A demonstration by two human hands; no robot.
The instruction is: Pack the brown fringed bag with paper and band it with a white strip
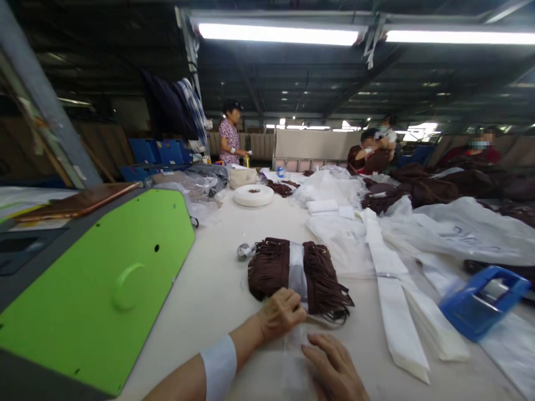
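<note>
A brown fringed bundle lies on the white table with a pale grey band around its middle. At the bundle's near edge is my left hand, its fingers curled closed by the lower end of the band; what they hold is hidden. A white wrap circles my left forearm. My right hand is nearer to me and to the right, fingers extended and somewhat blurred. Between the hands a translucent strip runs toward the near edge of the view.
A green-sided machine fills the left. Rightward are folded white strips, a blue tape dispenser and plastic bags. A white roll sits farther back. Several people are beyond the table.
</note>
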